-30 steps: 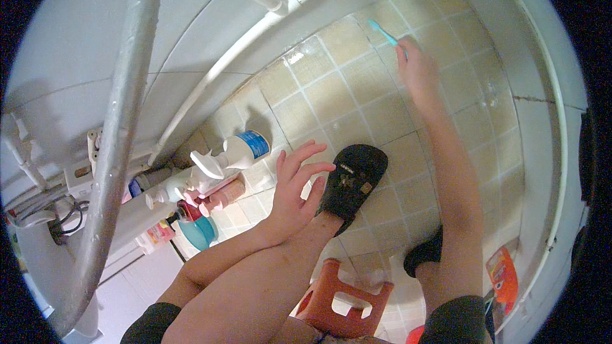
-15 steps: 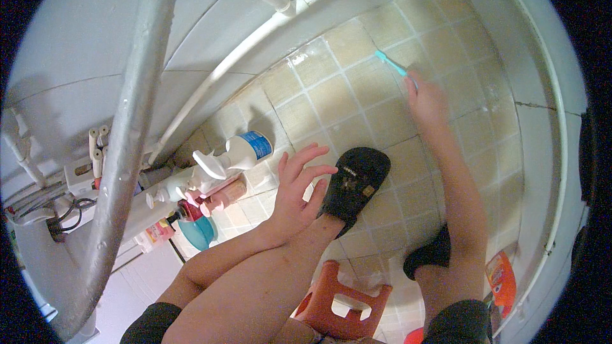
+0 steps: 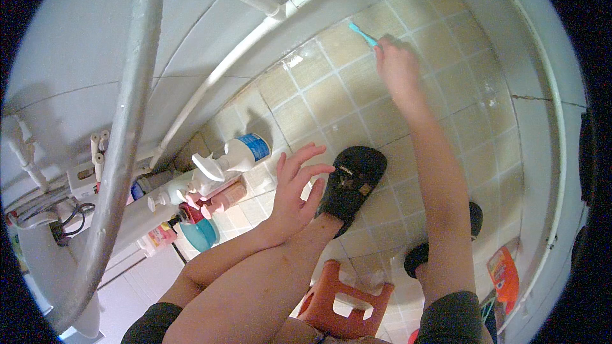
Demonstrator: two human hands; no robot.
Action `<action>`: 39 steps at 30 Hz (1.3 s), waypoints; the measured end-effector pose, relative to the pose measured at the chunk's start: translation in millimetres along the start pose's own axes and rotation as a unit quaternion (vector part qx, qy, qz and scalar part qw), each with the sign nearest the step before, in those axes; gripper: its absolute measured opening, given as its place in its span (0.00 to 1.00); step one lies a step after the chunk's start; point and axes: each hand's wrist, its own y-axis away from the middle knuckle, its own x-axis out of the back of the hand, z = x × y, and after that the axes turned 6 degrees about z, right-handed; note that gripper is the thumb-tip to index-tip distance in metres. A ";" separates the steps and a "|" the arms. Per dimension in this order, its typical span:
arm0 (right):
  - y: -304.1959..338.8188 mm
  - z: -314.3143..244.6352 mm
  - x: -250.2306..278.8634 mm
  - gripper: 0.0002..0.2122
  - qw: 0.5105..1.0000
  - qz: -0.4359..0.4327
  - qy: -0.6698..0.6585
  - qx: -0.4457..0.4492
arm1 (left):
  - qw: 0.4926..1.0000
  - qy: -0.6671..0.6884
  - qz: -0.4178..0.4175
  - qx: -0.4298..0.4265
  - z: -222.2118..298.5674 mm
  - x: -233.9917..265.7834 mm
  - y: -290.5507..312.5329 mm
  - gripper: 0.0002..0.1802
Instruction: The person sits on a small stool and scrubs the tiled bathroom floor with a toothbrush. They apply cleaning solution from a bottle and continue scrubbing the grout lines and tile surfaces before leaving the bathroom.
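Note:
My right hand [image 3: 398,69] is closed around a turquoise toothbrush [image 3: 364,34] and reaches far forward, its head close to a grout line of the beige tiled floor [image 3: 389,105]. Whether the bristles touch the floor I cannot tell. Above my shin, my left hand [image 3: 297,188] hangs with its fingers apart and nothing in them, the forearm resting along my leg. Just beyond its fingertips is a black shoe [image 3: 357,175] on my foot. The second black shoe [image 3: 417,256] is partly hidden by my right forearm.
A white spray bottle [image 3: 243,153] with a blue label stands left of the shoe, near pump bottles [image 3: 226,196] and a teal basin [image 3: 199,236]. An orange plastic stool [image 3: 341,299] is beneath me. Right lies an orange bottle [image 3: 503,274]. A grey metal pole [image 3: 131,121] crosses the left; white pipes [image 3: 239,51] follow the wall.
My right hand has moved forward and to the left with the toothbrush, closer to the far wall. The left hand has stayed nearly in place. More of the right shoe shows.

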 end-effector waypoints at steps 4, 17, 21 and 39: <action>-14.8 0.3 2.7 0.10 0.999 0.017 -0.025 -0.027 | 1.000 -0.007 -0.006 0.007 0.3 1.4 1.0 0.13; -9.1 -13.1 7.5 0.09 0.999 -0.017 -0.023 -0.045 | 1.000 -0.004 -0.005 0.003 -1.5 2.3 2.2 0.13; -8.9 -7.1 0.6 0.10 0.999 -0.016 -0.022 -0.041 | 1.000 0.005 0.001 0.000 -4.0 -0.2 1.5 0.13; 35.7 4.5 3.0 0.12 0.997 -0.010 -0.037 -0.062 | 1.000 0.000 0.006 -0.001 -2.7 1.5 0.0 0.14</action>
